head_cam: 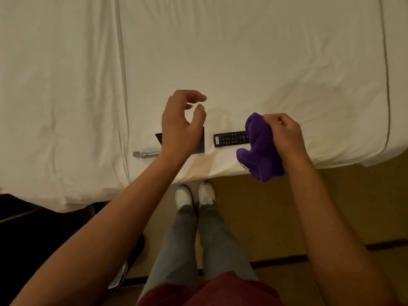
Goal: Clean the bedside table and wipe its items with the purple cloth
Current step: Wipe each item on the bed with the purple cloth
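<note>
Purple cloth [259, 149] bunched up in the right hand [284, 135], grip clamped round it, hanging over the bed's [242, 51] near edge and covering one end of the black remote [229, 139]. Left hand [181, 127] hovered above a dark folded card [199, 145], fingers loosely curled and apart, holding nothing. Clear stand [145, 154] lay just left of it. Risk, probably: dangling cloth snagging the remote and dragging it off onto the floor.

white bed sheet [242, 51] | tan floor [265, 217] | white shoes [195, 194] | grey trousers [192, 244]
</note>
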{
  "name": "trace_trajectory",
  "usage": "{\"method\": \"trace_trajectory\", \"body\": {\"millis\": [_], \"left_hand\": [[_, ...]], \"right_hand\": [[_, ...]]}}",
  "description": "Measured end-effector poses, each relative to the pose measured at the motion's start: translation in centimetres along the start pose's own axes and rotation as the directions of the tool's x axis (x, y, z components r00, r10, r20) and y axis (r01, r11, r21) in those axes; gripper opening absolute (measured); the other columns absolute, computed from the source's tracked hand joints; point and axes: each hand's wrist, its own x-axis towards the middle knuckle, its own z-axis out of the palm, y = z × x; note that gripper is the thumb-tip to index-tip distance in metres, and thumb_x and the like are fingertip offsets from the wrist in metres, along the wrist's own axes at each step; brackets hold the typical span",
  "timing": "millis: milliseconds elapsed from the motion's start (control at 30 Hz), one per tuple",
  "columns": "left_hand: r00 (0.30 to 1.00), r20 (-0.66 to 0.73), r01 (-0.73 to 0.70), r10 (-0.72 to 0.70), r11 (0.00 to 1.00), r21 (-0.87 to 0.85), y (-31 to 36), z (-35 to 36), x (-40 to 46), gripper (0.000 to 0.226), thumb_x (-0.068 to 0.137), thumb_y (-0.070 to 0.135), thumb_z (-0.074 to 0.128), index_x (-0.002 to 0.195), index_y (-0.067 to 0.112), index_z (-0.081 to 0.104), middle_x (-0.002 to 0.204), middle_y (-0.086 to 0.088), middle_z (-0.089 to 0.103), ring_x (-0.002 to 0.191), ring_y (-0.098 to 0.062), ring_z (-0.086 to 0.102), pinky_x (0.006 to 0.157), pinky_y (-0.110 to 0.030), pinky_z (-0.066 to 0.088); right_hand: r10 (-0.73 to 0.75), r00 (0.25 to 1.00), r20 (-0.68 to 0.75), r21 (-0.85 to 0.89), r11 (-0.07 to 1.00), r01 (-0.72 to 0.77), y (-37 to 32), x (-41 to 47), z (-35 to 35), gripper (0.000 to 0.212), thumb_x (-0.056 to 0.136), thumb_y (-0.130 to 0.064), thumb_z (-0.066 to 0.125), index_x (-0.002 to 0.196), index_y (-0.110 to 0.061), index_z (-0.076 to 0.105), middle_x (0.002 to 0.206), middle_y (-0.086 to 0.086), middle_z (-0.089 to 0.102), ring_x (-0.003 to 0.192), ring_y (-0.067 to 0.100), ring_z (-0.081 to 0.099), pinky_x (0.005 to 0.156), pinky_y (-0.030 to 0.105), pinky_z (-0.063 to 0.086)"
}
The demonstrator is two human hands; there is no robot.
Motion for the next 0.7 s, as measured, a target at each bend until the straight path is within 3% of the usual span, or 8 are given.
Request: {"method": "trace_trajectory", "body": {"millis": [133, 333, 467, 567, 700], "left_hand": [[0.943, 0.326, 0.052, -0.063, 0.998, 0.043, 0.4, 4.9, -0.8, 0.018, 0.094, 0.012, 0.055, 0.107, 0.016, 0.067, 0.105, 0.003, 0.07, 0.092, -0.011, 0.066, 0.082, -0.032, 0.056], [0.803, 0.579, -0.149, -0.142, 0.892, 0.426, -3.3, 11.6, -1.8, 0.034, 0.097, 0.019, 0.055, 0.13, 0.017, 0.062, 0.132, -0.007, 0.059, 0.121, -0.024, 0.051, 0.098, -0.036, 0.046], [0.767, 0.619, -0.301, -0.172, 0.756, 0.582, -5.9, 15.0, -2.0, 0.046, 0.093, 0.023, 0.059, 0.138, 0.016, 0.055, 0.139, -0.009, 0.054, 0.124, -0.03, 0.048, 0.102, -0.041, 0.043], [0.763, 0.6, -0.292, -0.24, 0.7, 0.652, -7.6, 16.8, -1.6, 0.054, 0.092, 0.027, 0.063, 0.143, 0.018, 0.049, 0.141, -0.008, 0.051, 0.126, -0.03, 0.047, 0.104, -0.043, 0.042], [0.761, 0.58, -0.309, -0.292, 0.622, 0.719, -8.8, 18.5, -1.2, 0.053, 0.092, 0.029, 0.062, 0.142, 0.021, 0.048, 0.136, -0.009, 0.052, 0.122, -0.032, 0.049, 0.101, -0.045, 0.039]], "right_hand": [[0.019, 0.999, -0.048, 0.017, 1.0, -0.018, 0.5, -1.0, -2.8, 0.042, 0.072, -0.072, 0.069, 0.098, -0.04, 0.07, 0.106, -0.011, 0.072, 0.098, 0.013, 0.071, 0.089, 0.044, 0.061], [0.015, 1.0, -0.015, 0.134, 0.991, -0.013, 3.0, -0.8, -5.0, 0.047, 0.068, -0.068, 0.08, 0.107, -0.044, 0.07, 0.112, -0.016, 0.073, 0.097, 0.007, 0.073, 0.079, 0.03, 0.062], [-0.002, 0.999, 0.041, 0.156, 0.988, -0.004, 4.5, 1.3, -6.4, 0.056, 0.067, -0.064, 0.083, 0.117, -0.046, 0.067, 0.116, -0.015, 0.07, 0.097, 0.007, 0.073, 0.078, 0.031, 0.064], [-0.032, 0.989, 0.144, 0.095, 0.995, 0.018, 5.0, 3.3, -7.7, 0.072, 0.064, -0.065, 0.082, 0.129, -0.05, 0.056, 0.121, -0.012, 0.064, 0.102, 0.01, 0.07, 0.079, 0.031, 0.061], [-0.081, 0.974, 0.211, 0.026, 0.997, 0.077, 5.1, 5.8, -10.5, 0.065, 0.065, -0.065, 0.083, 0.124, -0.056, 0.056, 0.117, -0.014, 0.064, 0.091, 0.003, 0.07, 0.066, 0.019, 0.058]]}}
